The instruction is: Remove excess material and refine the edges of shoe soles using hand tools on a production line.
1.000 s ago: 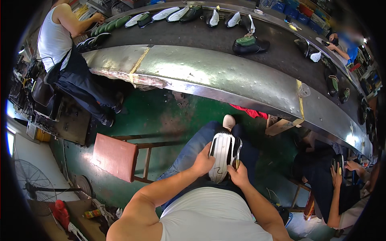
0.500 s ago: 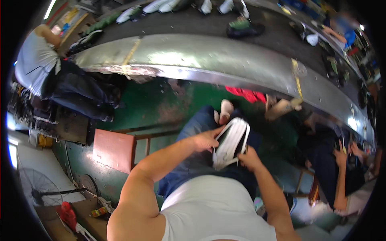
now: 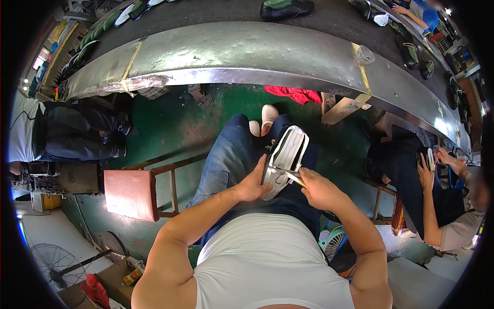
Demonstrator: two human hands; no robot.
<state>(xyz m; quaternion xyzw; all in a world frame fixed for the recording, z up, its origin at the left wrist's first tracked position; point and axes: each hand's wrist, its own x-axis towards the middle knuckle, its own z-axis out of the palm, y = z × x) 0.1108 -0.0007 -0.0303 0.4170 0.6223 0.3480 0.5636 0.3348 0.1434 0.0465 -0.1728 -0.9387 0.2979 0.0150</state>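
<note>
A half-made shoe (image 3: 292, 147) lies bottom up over my lap, its pale underside framed by a white rim with dark strips inside. My left hand (image 3: 251, 183) grips its near end from the left, thumb along the edge. In my right hand (image 3: 320, 189) is a slim tool (image 3: 291, 175) with a shiny metal end and a yellowish part near my fingers. The metal end lies across the near part of the shoe's underside. Its exact kind cannot be made out.
Ahead runs a long metal-edged bench (image 3: 206, 54), with dark shoes (image 3: 286, 9) on its top. A brown-topped stool (image 3: 130, 194) stands at left. A seated person (image 3: 429, 201) works close by on the right; another (image 3: 67, 131) sits at far left. A green fan (image 3: 333, 241) is behind my right arm.
My right hand has left the shoe's white edge and now holds the metal tool against the underside. My left hand has shifted to the near end. The whole view has moved.
</note>
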